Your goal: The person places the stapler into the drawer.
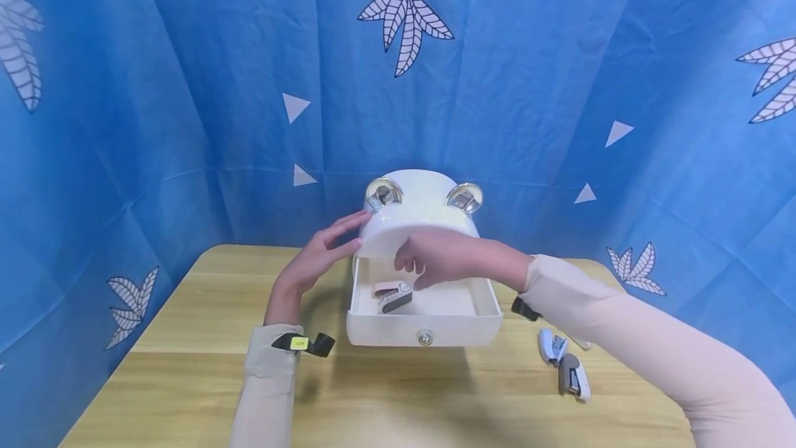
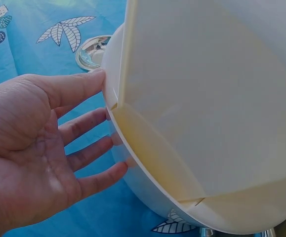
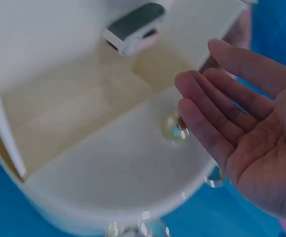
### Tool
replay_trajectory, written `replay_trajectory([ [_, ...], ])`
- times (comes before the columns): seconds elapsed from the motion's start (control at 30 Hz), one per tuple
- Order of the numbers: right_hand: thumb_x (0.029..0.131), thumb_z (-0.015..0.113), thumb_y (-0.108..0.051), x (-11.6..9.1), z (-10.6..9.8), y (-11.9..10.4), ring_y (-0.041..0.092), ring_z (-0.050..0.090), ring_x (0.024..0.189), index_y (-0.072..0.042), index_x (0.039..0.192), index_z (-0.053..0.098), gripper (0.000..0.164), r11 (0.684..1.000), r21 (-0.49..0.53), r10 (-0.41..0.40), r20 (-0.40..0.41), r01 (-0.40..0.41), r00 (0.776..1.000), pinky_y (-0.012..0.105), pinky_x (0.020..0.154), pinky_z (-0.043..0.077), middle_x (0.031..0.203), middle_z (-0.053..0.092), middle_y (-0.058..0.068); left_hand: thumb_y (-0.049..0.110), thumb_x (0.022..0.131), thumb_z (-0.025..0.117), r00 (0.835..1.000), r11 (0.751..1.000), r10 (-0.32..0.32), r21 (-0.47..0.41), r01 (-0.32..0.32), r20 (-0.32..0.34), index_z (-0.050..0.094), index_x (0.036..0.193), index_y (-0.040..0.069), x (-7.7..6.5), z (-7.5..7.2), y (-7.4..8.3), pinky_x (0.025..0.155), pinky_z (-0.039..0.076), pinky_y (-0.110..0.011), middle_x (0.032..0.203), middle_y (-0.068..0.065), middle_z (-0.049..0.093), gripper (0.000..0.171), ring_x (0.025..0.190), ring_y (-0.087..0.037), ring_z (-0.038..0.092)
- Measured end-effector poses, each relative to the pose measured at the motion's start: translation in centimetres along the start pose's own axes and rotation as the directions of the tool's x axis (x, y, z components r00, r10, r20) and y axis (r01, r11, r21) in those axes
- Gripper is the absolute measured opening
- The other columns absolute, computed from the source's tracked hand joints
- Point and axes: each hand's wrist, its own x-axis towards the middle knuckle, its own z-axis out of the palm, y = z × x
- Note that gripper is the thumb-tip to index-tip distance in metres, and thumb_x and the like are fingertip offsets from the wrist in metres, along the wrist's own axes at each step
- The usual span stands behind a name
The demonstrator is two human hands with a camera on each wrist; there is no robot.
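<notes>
Table (image 1: 205, 365) at bottom, two staplers (image 1: 567, 370) lower right, grey stapler (image 1: 395, 302) inside the pulled-out drawer (image 1: 385, 332) at centre, my right hand (image 1: 438, 256) over it, fingers loosely bent, thumb apart, my left hand (image 1: 320, 254) spread, fingertips touching the white box (image 1: 423, 189), blue curtain (image 1: 528, 88) behind.

Wooden table (image 1: 385, 396) under white box (image 1: 385, 329), two staplers (image 1: 566, 375), perhaps three.

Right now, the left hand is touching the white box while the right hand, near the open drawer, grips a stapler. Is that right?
Not quite: the right hand near the open drawer holds nothing, as the right wrist view shows. The left hand is indeed touching the white box.
</notes>
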Motion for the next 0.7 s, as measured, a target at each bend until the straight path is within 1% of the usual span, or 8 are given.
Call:
replay_trajectory([
  [0.07, 0.080, 0.082, 0.000, -1.3, -0.5, 0.5, 0.018, 0.072, 0.085, 0.001, 0.110, 0.074, 0.031, 0.999, 0.053, 0.002, -0.020, -0.001, 1.000, 0.025, 0.080, 0.059, 0.097, 0.077, 0.009, 0.027, 0.102, 0.064, 1.000, 1.000, 0.003, 0.004, -0.003, -0.002, 0.051, 0.151, 0.028, 0.1, 0.0, 0.1, 0.121, 0.019, -0.071, 0.165, 0.010, 0.035, 0.051, 0.158, -0.024, 0.019],
  [0.13, 0.081, 0.081, 0.001, -2.9, -0.9, 1.1, 0.019, 0.072, 0.087, 0.002, 0.114, 0.073, 0.034, 0.994, 0.105, 0.010, -0.048, -0.005, 0.999, 0.030, 0.082, 0.061, 0.101, 0.076, 0.010, 0.027, 0.102, 0.063, 1.000, 1.000, 0.007, 0.009, -0.007, -0.001, 0.050, 0.151, 0.028, 0.1, 0.0, 0.2, 0.121, 0.018, -0.071, 0.166, 0.009, 0.034, 0.051, 0.158, -0.024, 0.019],
  [0.2, 0.082, 0.080, 0.001, -4.6, -1.1, 2.1, 0.022, 0.073, 0.090, 0.003, 0.116, 0.072, 0.035, 0.989, 0.148, 0.033, -0.079, -0.021, 0.996, 0.034, 0.084, 0.062, 0.104, 0.076, 0.012, 0.027, 0.102, 0.064, 1.000, 1.000, 0.003, 0.014, -0.003, -0.003, 0.050, 0.151, 0.028, 0.1, 0.0, 0.2, 0.121, 0.018, -0.070, 0.166, 0.009, 0.034, 0.051, 0.158, -0.024, 0.019],
  [0.3, 0.084, 0.079, -0.001, -7.4, -1.1, 3.8, 0.024, 0.074, 0.094, 0.003, 0.119, 0.071, 0.036, 0.973, 0.212, 0.119, -0.117, -0.093, 0.986, 0.036, 0.085, 0.062, 0.106, 0.076, 0.014, 0.028, 0.102, 0.064, 1.000, 1.000, 0.001, 0.016, -0.001, 0.000, 0.050, 0.152, 0.028, 0.1, 0.0, 0.1, 0.121, 0.018, -0.070, 0.166, 0.009, 0.034, 0.052, 0.158, -0.024, 0.019],
  [0.37, 0.086, 0.079, -0.003, -9.2, -0.9, 5.1, 0.024, 0.074, 0.095, 0.002, 0.119, 0.071, 0.035, 0.956, 0.243, 0.198, -0.133, -0.161, 0.971, 0.034, 0.084, 0.063, 0.108, 0.076, 0.013, 0.028, 0.102, 0.064, 1.000, 1.000, 0.002, 0.015, -0.002, 0.001, 0.050, 0.151, 0.028, 0.1, 0.0, 0.0, 0.121, 0.019, -0.070, 0.165, 0.009, 0.034, 0.052, 0.158, -0.024, 0.019],
  [0.5, 0.088, 0.079, -0.010, -12.5, 0.0, 7.4, 0.018, 0.073, 0.093, 0.000, 0.120, 0.072, 0.035, 0.916, 0.277, 0.337, -0.139, -0.290, 0.931, 0.029, 0.079, 0.062, 0.106, 0.076, 0.009, 0.028, 0.102, 0.064, 1.000, 1.000, 0.004, 0.013, -0.004, 0.001, 0.050, 0.152, 0.028, 0.1, -0.1, -0.1, 0.121, 0.020, -0.069, 0.165, 0.009, 0.034, 0.052, 0.158, -0.024, 0.020],
  [0.57, 0.087, 0.079, -0.012, -14.0, 0.8, 8.6, 0.015, 0.071, 0.090, 0.001, 0.120, 0.071, 0.036, 0.901, 0.275, 0.382, -0.134, -0.336, 0.915, 0.026, 0.076, 0.061, 0.104, 0.076, 0.006, 0.029, 0.101, 0.064, 1.000, 1.000, 0.000, 0.013, 0.000, 0.000, 0.050, 0.152, 0.029, 0.1, -0.1, -0.1, 0.122, 0.021, -0.069, 0.165, 0.010, 0.034, 0.052, 0.158, -0.023, 0.020],
  [0.7, 0.085, 0.080, -0.013, -16.7, 3.0, 11.3, 0.012, 0.068, 0.084, 0.003, 0.119, 0.070, 0.039, 0.864, 0.285, 0.456, -0.095, -0.414, 0.885, 0.023, 0.071, 0.058, 0.098, 0.075, 0.005, 0.031, 0.101, 0.064, 1.000, 1.000, -0.007, 0.015, 0.007, 0.000, 0.050, 0.151, 0.032, 0.2, -0.1, 0.0, 0.121, 0.021, -0.069, 0.165, 0.012, 0.034, 0.052, 0.158, -0.023, 0.020],
])
